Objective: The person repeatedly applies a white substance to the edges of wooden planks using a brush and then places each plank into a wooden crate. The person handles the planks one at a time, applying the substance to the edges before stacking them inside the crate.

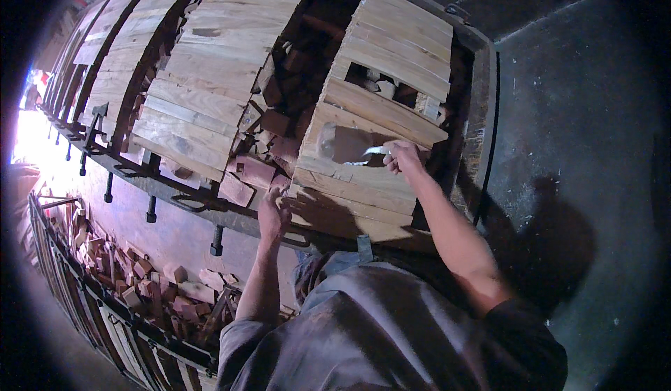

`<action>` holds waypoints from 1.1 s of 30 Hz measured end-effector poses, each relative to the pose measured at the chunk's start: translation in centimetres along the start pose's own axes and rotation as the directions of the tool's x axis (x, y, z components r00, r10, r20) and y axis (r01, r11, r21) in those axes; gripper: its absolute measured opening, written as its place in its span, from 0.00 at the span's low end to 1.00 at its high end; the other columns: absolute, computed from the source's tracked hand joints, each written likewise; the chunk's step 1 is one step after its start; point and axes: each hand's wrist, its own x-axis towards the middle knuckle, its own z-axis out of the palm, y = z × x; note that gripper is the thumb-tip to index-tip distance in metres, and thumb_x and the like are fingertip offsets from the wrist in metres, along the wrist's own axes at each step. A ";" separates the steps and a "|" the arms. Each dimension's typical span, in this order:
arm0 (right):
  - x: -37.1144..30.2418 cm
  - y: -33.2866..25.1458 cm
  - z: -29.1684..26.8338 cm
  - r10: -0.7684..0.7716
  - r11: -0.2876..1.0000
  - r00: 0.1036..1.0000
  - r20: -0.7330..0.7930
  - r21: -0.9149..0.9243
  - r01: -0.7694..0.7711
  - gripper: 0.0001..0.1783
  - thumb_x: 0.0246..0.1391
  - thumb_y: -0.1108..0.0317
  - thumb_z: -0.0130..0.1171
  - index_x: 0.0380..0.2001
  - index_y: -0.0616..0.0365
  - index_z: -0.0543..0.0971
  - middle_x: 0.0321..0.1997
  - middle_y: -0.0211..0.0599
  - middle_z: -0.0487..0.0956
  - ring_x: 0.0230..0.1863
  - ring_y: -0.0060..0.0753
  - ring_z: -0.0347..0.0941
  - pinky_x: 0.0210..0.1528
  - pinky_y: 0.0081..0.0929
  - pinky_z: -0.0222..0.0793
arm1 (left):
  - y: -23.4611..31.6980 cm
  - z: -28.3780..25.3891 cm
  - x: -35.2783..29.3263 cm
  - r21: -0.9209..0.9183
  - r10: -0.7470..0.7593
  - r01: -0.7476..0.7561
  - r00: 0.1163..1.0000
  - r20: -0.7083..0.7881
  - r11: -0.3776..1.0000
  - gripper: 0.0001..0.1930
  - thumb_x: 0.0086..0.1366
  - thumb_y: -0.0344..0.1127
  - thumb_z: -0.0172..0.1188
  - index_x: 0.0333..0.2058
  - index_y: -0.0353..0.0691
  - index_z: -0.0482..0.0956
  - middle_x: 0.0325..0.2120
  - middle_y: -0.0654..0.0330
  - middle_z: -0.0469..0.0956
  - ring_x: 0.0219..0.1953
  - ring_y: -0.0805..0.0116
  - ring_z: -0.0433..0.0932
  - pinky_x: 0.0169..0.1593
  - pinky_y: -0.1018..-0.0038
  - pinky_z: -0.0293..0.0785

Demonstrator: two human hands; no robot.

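Note:
My right hand (404, 159) grips the pale handle of a wide-bladed scraper (349, 145), its blade blurred over the nearest wooden panel (356, 181). This panel is made of light boards laid side by side, with a gap in its upper part that shows wood scraps. My left hand (274, 213) is at the panel's left edge, fingers curled up beside loose wood offcuts (255, 172). What those fingers pinch, if anything, is too small to make out.
More board panels (210, 69) lie to the left on a dark metal frame (175, 199) with bolts along its near side. Lower left, a slatted bin (133, 328) holds many wood offcuts (164, 290). A dark grey surface (559, 125) lies to the right.

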 end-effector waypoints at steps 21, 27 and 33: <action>-1.2 -5.3 -2.6 -0.125 0.903 0.979 -0.160 0.391 0.180 0.11 0.60 0.60 0.54 0.36 0.57 0.75 0.22 0.30 0.70 0.18 0.22 0.62 0.20 0.21 0.58 | 3.7 -0.3 -2.8 0.260 -0.027 0.066 0.988 -0.151 0.963 0.10 0.58 0.35 0.54 0.39 0.43 0.77 0.31 0.51 0.77 0.36 0.48 0.75 0.39 0.57 0.71; 5.3 -9.3 1.7 -0.352 0.915 0.895 -0.274 0.100 0.391 0.11 0.57 0.63 0.58 0.37 0.59 0.76 0.21 0.29 0.73 0.18 0.17 0.64 0.19 0.17 0.58 | 3.7 -0.5 -2.8 0.259 -0.066 0.104 0.986 -0.153 0.960 0.06 0.58 0.37 0.54 0.27 0.42 0.74 0.27 0.53 0.75 0.34 0.49 0.75 0.34 0.56 0.69; 13.0 -9.6 2.9 -0.653 0.747 0.659 -0.372 -0.462 0.479 0.11 0.55 0.62 0.58 0.34 0.58 0.81 0.23 0.35 0.78 0.23 0.24 0.72 0.24 0.23 0.67 | 3.4 0.3 -2.2 0.202 -0.102 0.122 0.989 -0.109 0.972 0.06 0.57 0.37 0.55 0.28 0.42 0.74 0.27 0.52 0.76 0.34 0.49 0.75 0.35 0.57 0.70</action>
